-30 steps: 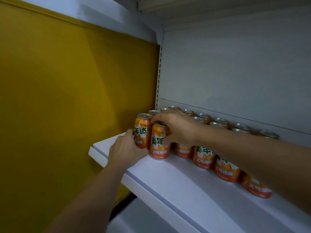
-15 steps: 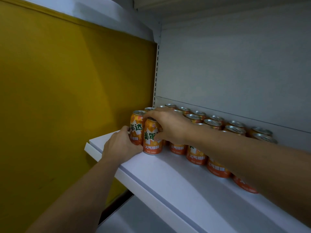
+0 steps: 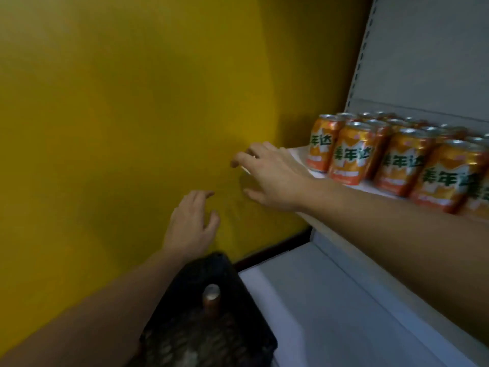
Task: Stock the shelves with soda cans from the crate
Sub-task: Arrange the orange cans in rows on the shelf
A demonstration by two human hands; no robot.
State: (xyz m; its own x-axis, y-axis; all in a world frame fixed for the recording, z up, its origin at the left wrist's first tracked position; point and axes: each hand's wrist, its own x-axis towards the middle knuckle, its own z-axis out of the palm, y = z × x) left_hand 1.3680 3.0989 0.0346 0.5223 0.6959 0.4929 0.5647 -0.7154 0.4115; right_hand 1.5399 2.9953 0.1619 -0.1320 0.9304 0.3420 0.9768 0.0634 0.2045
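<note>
From the head camera, the left grip hangs in front of the yellow wall with its fingers straight and spread wide, holding nothing. The right grip is up and to the right of it, apart from it, over the left end of the upper shelf. Its fingers are loosely curved and spread, with the thumb underneath. It seems to hold nothing, though motion blur smears the fingertips.

Just to the right of the right grip, the soda cans stand on that shelf in rows running away to the right and back towards the grey back panel. Each stands upright, long axis vertical, silver top up, orange label with green characters facing the shelf's front edge. The nearest can stands close beside the right wrist without touching it.

Below the left grip and nearer the camera is the dark crate, partly covering the left forearm. One lone can stands inside it, apparently upright with its silver top upward. The lower shelf lies under the right forearm.
</note>
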